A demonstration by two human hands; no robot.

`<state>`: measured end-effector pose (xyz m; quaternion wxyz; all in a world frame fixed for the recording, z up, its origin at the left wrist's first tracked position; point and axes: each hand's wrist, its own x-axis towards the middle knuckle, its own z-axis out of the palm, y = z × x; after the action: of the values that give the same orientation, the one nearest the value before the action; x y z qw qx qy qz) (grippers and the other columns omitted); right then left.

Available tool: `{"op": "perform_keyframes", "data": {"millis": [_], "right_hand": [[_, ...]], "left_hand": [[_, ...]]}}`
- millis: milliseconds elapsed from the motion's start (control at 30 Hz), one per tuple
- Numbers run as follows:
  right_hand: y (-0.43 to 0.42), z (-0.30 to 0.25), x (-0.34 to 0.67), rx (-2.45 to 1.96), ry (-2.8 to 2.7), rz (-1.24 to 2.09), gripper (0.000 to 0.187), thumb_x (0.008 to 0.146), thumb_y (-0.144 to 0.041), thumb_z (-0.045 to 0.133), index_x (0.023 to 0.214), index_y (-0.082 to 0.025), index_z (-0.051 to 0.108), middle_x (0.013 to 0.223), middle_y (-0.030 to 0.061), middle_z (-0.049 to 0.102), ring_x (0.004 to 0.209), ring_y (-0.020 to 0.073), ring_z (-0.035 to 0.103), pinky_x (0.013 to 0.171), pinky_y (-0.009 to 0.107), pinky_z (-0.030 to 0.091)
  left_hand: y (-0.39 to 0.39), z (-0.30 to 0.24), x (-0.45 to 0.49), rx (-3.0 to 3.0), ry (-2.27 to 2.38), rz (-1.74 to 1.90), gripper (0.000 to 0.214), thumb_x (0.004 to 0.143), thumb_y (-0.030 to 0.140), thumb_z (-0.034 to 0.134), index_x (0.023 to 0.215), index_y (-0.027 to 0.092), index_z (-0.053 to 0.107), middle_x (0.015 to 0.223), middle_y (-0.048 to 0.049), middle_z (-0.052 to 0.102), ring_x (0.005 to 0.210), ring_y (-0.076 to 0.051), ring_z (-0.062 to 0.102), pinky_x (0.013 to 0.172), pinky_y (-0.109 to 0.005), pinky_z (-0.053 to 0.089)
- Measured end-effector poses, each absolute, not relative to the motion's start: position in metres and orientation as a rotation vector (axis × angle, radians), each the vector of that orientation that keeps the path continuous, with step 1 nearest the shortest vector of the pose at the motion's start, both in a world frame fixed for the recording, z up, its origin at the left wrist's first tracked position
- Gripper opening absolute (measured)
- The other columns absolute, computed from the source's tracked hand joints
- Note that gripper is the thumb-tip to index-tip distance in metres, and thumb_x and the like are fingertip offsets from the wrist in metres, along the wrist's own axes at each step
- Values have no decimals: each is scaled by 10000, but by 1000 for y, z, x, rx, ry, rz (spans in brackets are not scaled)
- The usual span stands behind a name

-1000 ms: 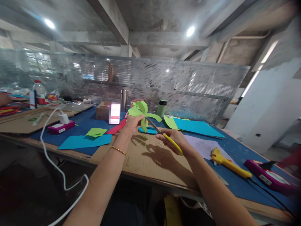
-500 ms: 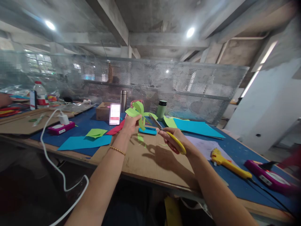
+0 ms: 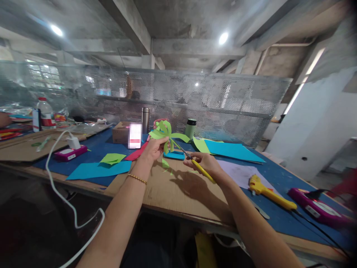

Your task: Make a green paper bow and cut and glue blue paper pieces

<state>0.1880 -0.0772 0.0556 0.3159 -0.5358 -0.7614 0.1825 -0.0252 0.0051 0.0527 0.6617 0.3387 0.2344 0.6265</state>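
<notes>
My left hand (image 3: pixel 153 148) is closed on a light green paper cut-out (image 3: pixel 165 130) with several curling strips, held up above the cardboard sheet (image 3: pixel 178 191). My right hand (image 3: pixel 205 165) grips yellow-handled scissors (image 3: pixel 192 159). Their blades point up and left into the base of the green paper. A small green scrap (image 3: pixel 165 163) lies on the cardboard under the hands.
Blue paper sheets (image 3: pixel 97 169) (image 3: pixel 232 150), a yellow glue gun (image 3: pixel 269 191), magenta devices (image 3: pixel 318 206) (image 3: pixel 67 153) and a white cable (image 3: pixel 60 186) lie on the blue table. A green flask (image 3: pixel 191 128), steel flask (image 3: pixel 145 120) and cardboard box (image 3: pixel 120 132) stand before the mesh screen.
The scissors went from the green paper, drew back open, and now are in the paper again. A green scrap dropped onto the cardboard.
</notes>
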Motion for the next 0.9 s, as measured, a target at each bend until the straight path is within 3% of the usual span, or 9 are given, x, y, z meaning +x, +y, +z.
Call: {"op": "perform_keyframes", "data": {"millis": [233,700,900], "right_hand": [[-72,50,195,-1518,-2087,-109,429,819,-652,632,934,-255,749,710,15,674,620,161,558,553,248,299],[-77,48,190,-1627,-2070,-325,414,858,-629,633,1064,-288,744,794,40,752,646,185,625,556,261,295],[-76,47,190,-1667,-2058,-418,393,874,-579,638,1158,-328,739,872,42,778,711,208,669,568,266,316]], "left_hand": [[3,56,-29,671,586,1380,117,830,-20,664,790,90,651,606,-17,650,509,-78,596,514,-177,506],[5,48,-18,798,604,1451,290,672,-13,788,913,114,688,658,-4,703,531,-108,629,549,-224,548],[3,47,-18,880,590,1436,277,623,12,800,856,131,708,658,-10,694,559,-130,623,597,-262,559]]}}
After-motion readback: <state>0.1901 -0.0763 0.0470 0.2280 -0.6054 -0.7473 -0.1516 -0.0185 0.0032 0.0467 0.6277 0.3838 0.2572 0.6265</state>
